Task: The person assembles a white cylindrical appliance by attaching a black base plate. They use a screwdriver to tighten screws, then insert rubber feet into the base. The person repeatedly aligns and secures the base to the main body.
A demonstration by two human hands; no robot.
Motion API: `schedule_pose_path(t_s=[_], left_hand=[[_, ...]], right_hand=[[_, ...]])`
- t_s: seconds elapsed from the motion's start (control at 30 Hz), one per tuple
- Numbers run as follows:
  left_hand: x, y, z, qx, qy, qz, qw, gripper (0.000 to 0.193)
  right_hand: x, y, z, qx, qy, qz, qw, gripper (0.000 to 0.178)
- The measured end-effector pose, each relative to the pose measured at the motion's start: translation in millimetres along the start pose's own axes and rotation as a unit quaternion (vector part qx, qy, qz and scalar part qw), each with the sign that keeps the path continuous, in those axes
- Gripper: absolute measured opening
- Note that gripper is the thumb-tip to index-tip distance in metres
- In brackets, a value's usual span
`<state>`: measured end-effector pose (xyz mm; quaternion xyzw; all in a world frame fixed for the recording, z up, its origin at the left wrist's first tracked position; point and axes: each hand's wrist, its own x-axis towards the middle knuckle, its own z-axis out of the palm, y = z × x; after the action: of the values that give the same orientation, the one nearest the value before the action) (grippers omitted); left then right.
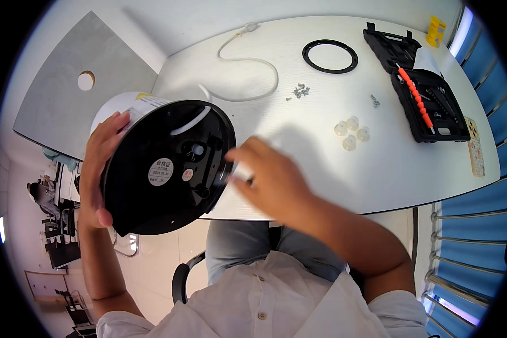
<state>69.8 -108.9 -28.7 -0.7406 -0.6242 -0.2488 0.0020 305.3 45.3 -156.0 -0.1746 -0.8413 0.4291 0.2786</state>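
A white appliance with a black round underside (135, 152) is tipped so that its underside faces me. My left hand (100, 146) grips it along the left side, fingers on the white body and thumb by the black rim. Two round stickers are on the underside, and a white power cord (253, 98) runs from it across the table. At the right rim is my right hand (270, 177), blurred by motion; whether its fingers hold anything cannot be made out. To its right lie several translucent rubber feet (349, 142). Small screws (301, 90) lie in a pile farther back.
A black ring (304, 56) lies at the back of the white table (310, 194). Another small screw pile (375, 102) is near an open black tool case (417, 132) with an orange flexible shaft (414, 96). A remote control (475, 152) and yellow packet (435, 31) are at the right edge.
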Motion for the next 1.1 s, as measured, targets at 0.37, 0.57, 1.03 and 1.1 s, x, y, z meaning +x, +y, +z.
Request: schedule_pose_path(t_s=[0.37, 0.57, 1.03, 1.1], left_hand=[[-2, -8, 2, 0.019, 0.032, 0.030, 0.999, 0.113], [16, -4, 8, -0.028, 0.049, -0.037, 0.998, 0.110], [126, 1, 14, -0.188, -0.037, -0.156, 0.969, 0.074], [135, 2, 15, -0.214, -0.047, -0.172, 0.960, 0.069]], right_hand=[[68, 12, -3, 0.212, -0.100, 0.143, 0.962, 0.036], [71, 37, 17, 0.213, -0.031, 0.118, 0.970, 0.034], [83, 63, -7, 0.365, 0.034, 0.237, 0.900, 0.024], [84, 66, -9, 0.362, 0.040, 0.241, 0.900, 0.023]])
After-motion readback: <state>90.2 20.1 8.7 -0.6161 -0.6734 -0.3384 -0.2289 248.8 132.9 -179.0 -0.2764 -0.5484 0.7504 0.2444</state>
